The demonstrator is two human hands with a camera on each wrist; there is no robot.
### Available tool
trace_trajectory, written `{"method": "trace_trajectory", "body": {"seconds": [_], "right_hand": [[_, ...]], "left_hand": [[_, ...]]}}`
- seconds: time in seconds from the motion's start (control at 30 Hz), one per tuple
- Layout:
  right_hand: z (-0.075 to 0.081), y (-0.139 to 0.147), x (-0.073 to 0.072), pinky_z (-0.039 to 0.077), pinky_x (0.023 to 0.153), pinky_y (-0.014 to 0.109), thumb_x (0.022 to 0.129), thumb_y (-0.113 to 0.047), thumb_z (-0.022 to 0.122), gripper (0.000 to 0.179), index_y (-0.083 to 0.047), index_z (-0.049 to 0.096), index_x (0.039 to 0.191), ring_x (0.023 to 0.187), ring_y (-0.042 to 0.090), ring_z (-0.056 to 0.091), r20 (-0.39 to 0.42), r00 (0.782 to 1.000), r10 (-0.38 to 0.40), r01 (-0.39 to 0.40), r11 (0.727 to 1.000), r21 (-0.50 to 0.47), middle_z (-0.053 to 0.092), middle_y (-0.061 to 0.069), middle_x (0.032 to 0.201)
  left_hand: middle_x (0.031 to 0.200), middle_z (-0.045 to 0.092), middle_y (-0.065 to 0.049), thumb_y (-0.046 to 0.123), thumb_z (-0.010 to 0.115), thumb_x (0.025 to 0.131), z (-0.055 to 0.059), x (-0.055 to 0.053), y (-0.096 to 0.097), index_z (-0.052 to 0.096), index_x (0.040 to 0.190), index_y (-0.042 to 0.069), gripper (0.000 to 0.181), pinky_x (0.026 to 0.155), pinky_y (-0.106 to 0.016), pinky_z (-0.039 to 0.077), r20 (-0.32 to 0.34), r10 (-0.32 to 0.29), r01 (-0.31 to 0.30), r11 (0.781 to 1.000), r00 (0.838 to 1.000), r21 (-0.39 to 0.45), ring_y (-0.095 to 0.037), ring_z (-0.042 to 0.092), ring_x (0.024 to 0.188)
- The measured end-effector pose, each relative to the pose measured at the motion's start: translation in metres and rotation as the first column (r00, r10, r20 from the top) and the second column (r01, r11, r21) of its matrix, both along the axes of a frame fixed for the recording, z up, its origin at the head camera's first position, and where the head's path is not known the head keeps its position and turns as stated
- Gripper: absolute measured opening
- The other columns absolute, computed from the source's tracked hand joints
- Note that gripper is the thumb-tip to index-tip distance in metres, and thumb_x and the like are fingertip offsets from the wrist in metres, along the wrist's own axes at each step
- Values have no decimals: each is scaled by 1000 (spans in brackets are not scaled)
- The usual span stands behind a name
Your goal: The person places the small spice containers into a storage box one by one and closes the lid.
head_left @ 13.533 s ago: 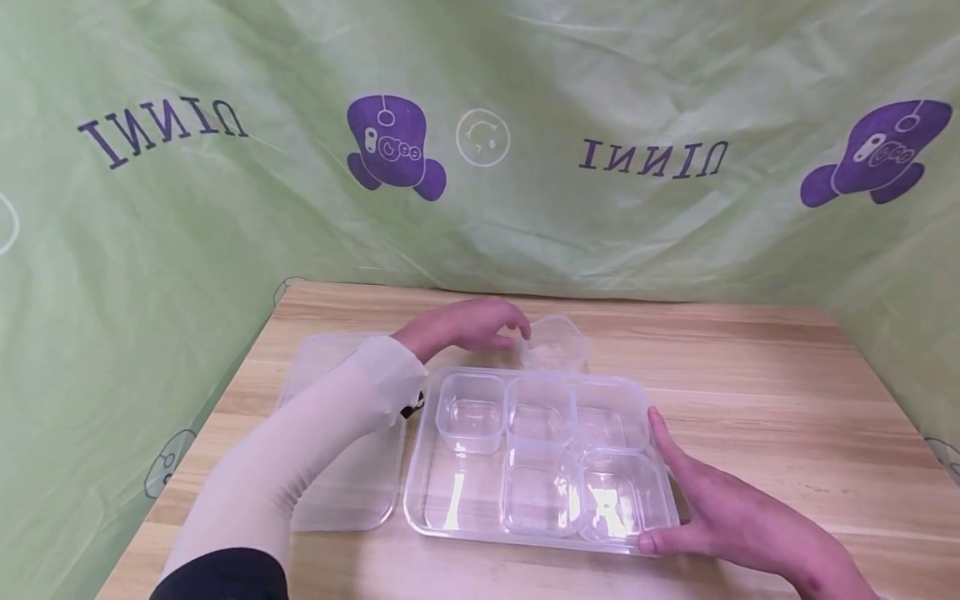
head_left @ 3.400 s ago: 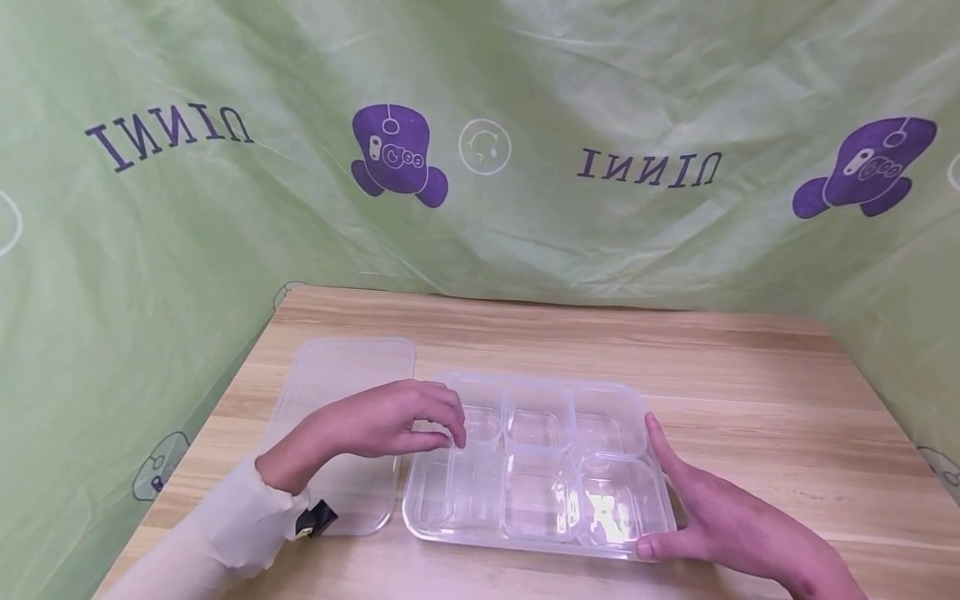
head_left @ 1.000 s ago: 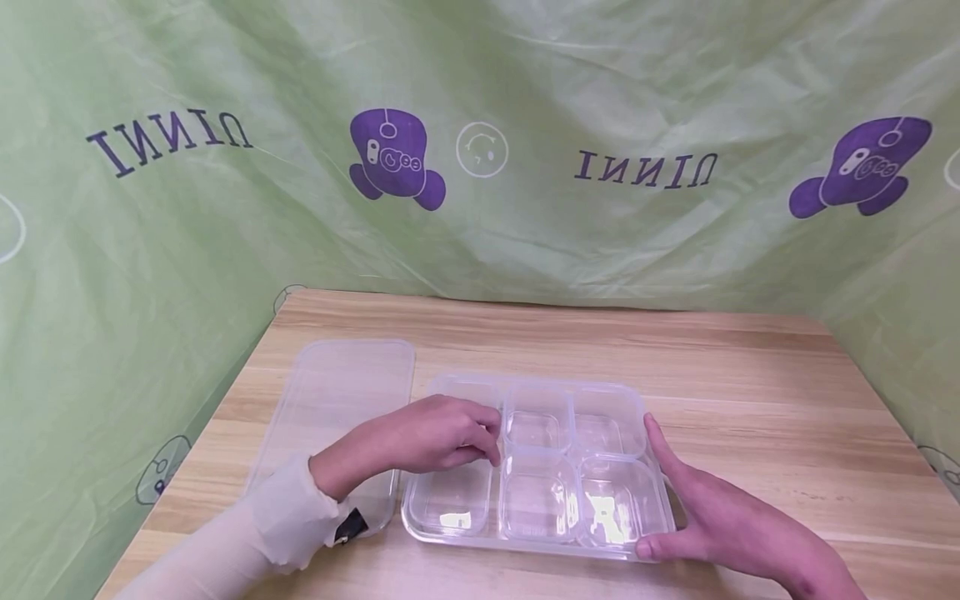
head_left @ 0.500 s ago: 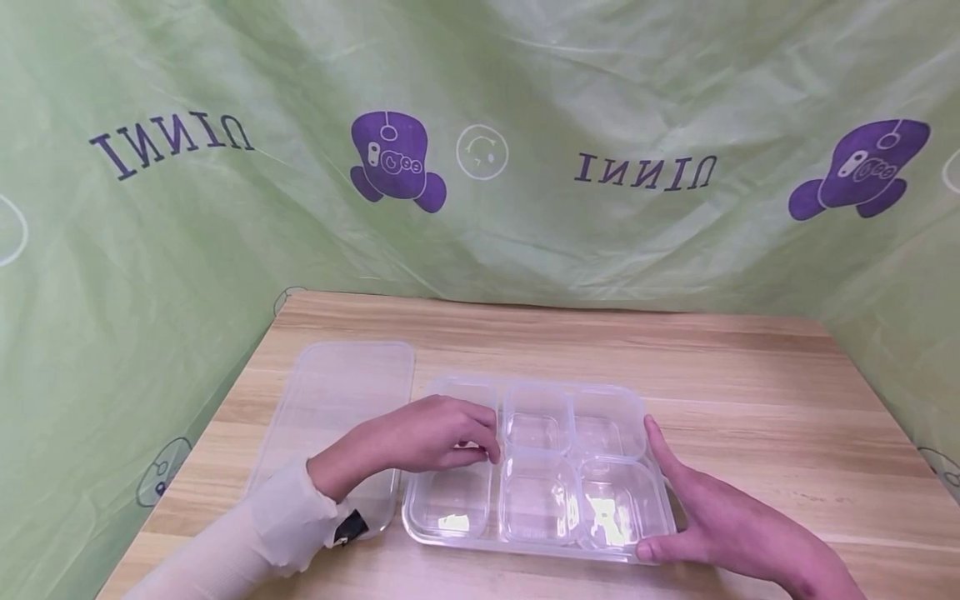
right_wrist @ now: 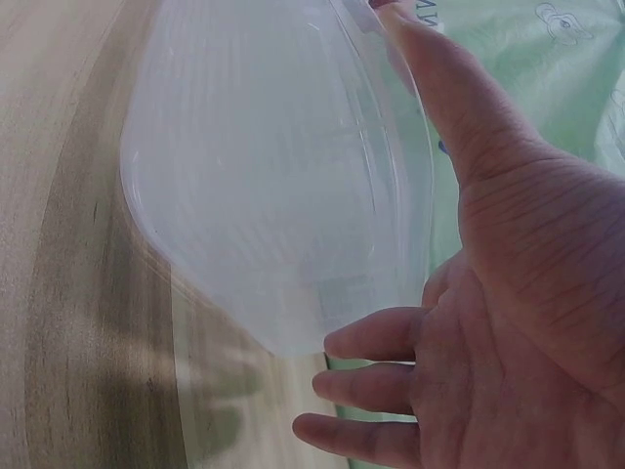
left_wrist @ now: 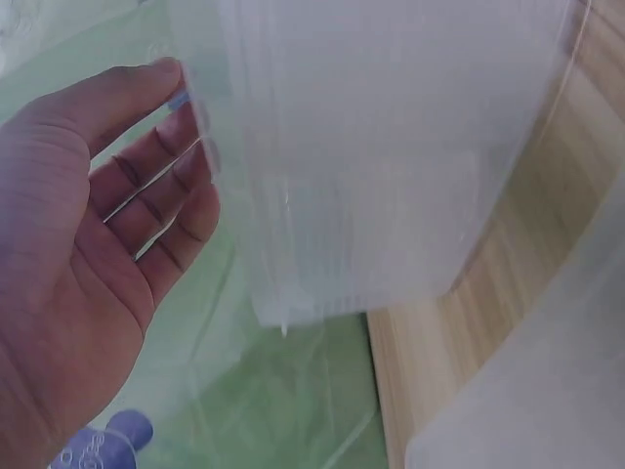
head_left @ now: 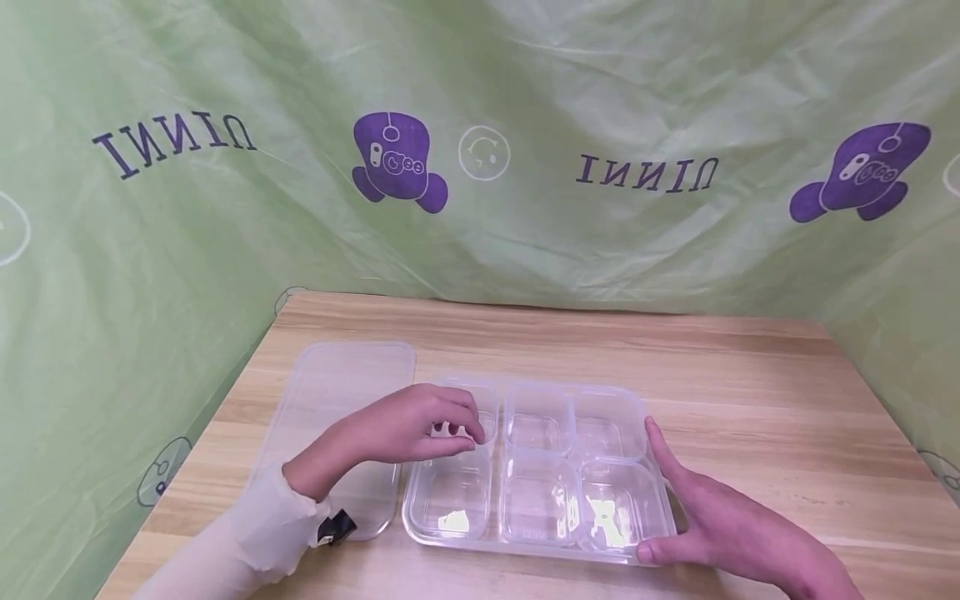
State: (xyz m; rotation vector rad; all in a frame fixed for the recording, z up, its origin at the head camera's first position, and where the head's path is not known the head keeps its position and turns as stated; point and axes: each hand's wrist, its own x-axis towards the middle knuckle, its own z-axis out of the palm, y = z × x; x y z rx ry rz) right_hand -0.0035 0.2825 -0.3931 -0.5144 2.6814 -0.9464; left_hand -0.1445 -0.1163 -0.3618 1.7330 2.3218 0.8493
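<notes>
A clear plastic storage box (head_left: pixel 517 547) lies wide across the table with several small clear containers set inside it in two rows. Over the front-left container (head_left: pixel 450 496) and the one behind it hovers my left hand (head_left: pixel 416 423), its fingers loosely bent and a gap between thumb and fingertips. In the left wrist view that hand (left_wrist: pixel 93 225) is beside a translucent wall, and touch is hard to judge. My right hand (head_left: pixel 720 521) spans the box's right end, thumb at the front rim. Its fingers (right_wrist: pixel 376 389) are mostly straight in the right wrist view.
A flat translucent lid (head_left: pixel 337 392) lies on the wooden table (head_left: pixel 787 400) left of the box, partly under my left forearm. A green printed curtain (head_left: pixel 517 242) closes off the back and both sides. A black tab (head_left: pixel 336 528) hangs at my left cuff.
The small container that stood behind the box is gone from there, and the front-left place now holds one. My left hand has just moved off leftward; the right has stayed put.
</notes>
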Motion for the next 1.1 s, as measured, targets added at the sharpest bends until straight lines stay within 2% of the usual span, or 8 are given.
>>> {"method": "trace_trajectory", "body": {"seconds": [0.17, 0.27, 0.33, 0.53, 0.73, 0.93, 1.1], "right_hand": [[-2, 0, 1, 16, 102, 4, 80, -64, 77, 130, -24, -15, 163, 143, 38, 31, -27, 1000, 0, 0, 1000, 3, 23, 26, 164], [-2, 0, 1, 16, 102, 4, 80, -63, 77, 130, -24, -15, 163, 143, 38, 31, -23, 1000, -1, 1, 1000, -3, 23, 26, 164], [-1, 0, 1, 15, 102, 4, 80, -63, 78, 130, -24, -15, 163, 144, 38, 30, -19, 1000, -1, 1, 1000, -8, 22, 25, 164], [-1, 0, 0, 15, 102, 2, 80, -63, 79, 131, -25, -15, 163, 145, 38, 30, -13, 1000, -7, 7, 1000, -19, 21, 24, 165], [0, 0, 1, 20, 103, 4, 80, -64, 78, 131, -25, -16, 163, 143, 37, 34, -15, 1000, -1, 1, 1000, -3, 23, 25, 164], [2, 0, 0, 20, 104, 7, 80, -65, 77, 132, -26, -18, 162, 144, 38, 31, 2, 1000, -5, 5, 1000, 4, 24, 29, 162], [2, -1, 0, 26, 105, 9, 79, -66, 77, 133, -26, -17, 163, 143, 37, 35, -15, 1000, -9, 9, 1000, 23, 26, 27, 163]], "left_hand": [[100, 67, 10, 14, 71, 99, 3, -5, -14, 77, 105, 17, 10, 67, -21, 53, 28, 69, -71, 997, 997, 42, -1, 58, 82], [98, 68, 13, 13, 72, 98, 0, -8, -24, 77, 104, 19, 10, 64, -25, 53, 31, 158, -159, 985, 987, 65, -2, 58, 80], [97, 67, 16, 13, 73, 97, -2, -10, -31, 77, 104, 20, 10, 64, -27, 53, 31, 232, -234, 969, 972, 75, -3, 58, 79], [91, 65, 18, 14, 75, 96, -10, -18, -51, 77, 103, 16, 8, 65, -30, 53, 24, 407, -408, 910, 913, 75, -5, 59, 79], [96, 69, 8, 17, 73, 97, -20, -31, -74, 75, 111, 11, 16, 70, -34, 52, -62, 539, -541, 841, 840, -19, -13, 62, 84], [102, 68, -3, 20, 71, 97, -34, -45, -98, 73, 118, 6, 25, 75, -44, 53, -104, 627, -636, 763, 772, -115, -24, 64, 91], [111, 64, -15, 19, 70, 97, -44, -55, -116, 68, 125, 2, 33, 82, -54, 53, -121, 707, -717, 680, 697, -155, -35, 64, 99]]}}
